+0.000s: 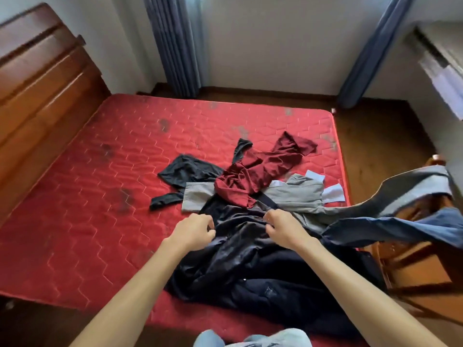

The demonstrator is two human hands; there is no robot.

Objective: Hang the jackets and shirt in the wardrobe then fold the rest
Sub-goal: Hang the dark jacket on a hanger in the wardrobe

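Hanging step in hand: right hand [283, 227] has a pinching grip on the dark jacket [240, 261] on the bed [87, 196], left hand [195, 231] curls at its edge, grip unclear; next, lift it clear for the wardrobe.

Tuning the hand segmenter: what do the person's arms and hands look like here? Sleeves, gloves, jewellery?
Both forearms are bare right to the frame edge, with no sleeves in view. The left hand and right hand wear no gloves, and no watch, bracelet or ring shows. The fingers carry no visible markings.
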